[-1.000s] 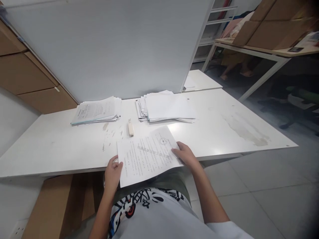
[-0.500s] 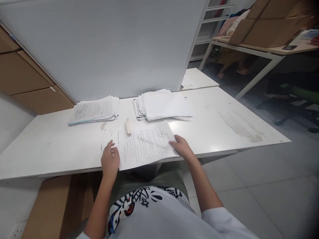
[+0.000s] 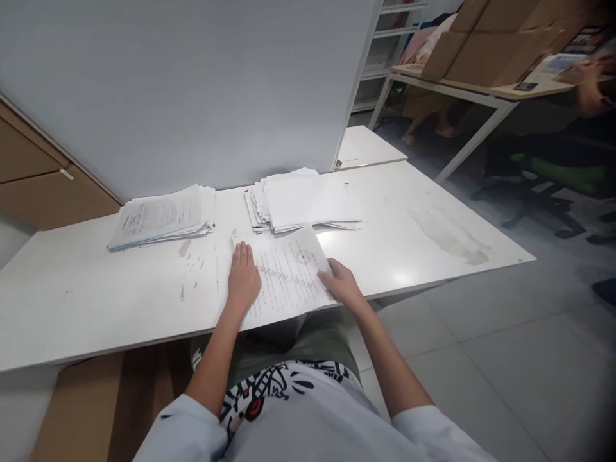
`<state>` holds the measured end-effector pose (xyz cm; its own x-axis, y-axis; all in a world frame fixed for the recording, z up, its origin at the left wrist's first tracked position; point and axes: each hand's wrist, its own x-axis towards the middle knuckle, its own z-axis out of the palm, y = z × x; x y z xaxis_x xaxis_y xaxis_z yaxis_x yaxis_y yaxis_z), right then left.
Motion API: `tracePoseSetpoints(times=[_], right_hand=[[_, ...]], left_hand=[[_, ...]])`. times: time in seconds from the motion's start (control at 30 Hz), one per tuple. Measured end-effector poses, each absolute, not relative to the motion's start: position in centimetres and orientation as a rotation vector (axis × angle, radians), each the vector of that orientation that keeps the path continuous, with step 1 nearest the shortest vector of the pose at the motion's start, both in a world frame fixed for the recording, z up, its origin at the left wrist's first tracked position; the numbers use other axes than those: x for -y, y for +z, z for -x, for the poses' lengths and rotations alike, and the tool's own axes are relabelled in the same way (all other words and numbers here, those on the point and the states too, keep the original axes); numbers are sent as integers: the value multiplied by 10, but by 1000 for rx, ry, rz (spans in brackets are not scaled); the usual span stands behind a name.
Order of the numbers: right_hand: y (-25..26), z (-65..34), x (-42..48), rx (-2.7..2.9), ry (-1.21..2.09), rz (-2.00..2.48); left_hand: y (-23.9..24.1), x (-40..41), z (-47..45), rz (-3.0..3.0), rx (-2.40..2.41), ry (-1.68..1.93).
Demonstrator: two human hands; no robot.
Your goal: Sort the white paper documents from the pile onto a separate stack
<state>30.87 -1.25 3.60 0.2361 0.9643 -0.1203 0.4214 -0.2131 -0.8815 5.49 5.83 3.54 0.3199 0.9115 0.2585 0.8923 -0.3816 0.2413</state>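
A printed sheet (image 3: 289, 277) lies at the near edge of the white counter (image 3: 96, 292), right in front of the person, its lower edge hanging slightly past the counter's rim. The left hand (image 3: 243, 281) lies palm down on the sheet's left part, its fingers (image 3: 242, 255) straight and pressed together, the tips next to a small pale oblong thing (image 3: 235, 238). The right hand (image 3: 339, 283) rests on the sheet's right edge with fingers bent; whether they pinch the paper cannot be told. Farther back, a pile of printed papers (image 3: 161, 218) sits to the left and a pile of blank-faced papers (image 3: 308, 202) to the right, just beyond the sheet. A white partition (image 3: 192, 90) stands behind both piles.
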Motion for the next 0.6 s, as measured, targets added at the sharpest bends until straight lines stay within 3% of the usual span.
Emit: tracePoseSetpoints(times=[0.2,0.43,0.6], right_hand=[[34,-311,15,1304,963,1705],[70,-315,47,1357,1497,1382],[103,-289,12,1224,1238,1316]], left_hand=[[47,-60,-55,-2459,-1691,493],[81,-84,41,-2470,-1874,875],[57,-95,121,-1836,-2307,999]])
